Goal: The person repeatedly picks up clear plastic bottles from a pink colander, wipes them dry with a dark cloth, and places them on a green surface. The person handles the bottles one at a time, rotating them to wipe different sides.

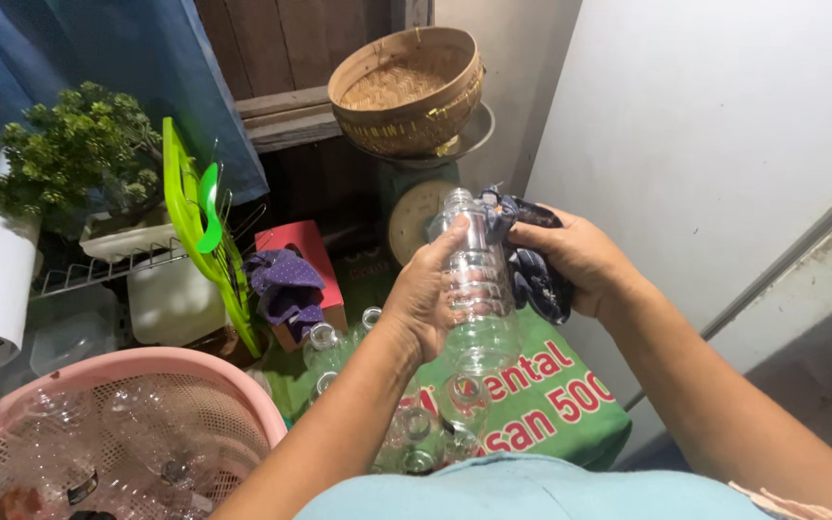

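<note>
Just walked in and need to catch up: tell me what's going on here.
A person holds a clear plastic bottle upright in the left hand, cap off. The right hand presses a dark cloth against the bottle's upper part. Below the hands, more empty clear bottles stand open-mouthed on a green printed sheet. A pink basket at lower left holds further clear bottles. A woven basket sits on a scale behind.

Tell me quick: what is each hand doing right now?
Left hand: closed around a clear plastic bottle, held upright.
Right hand: closed on a dark cloth, pressed against the bottle.
</note>
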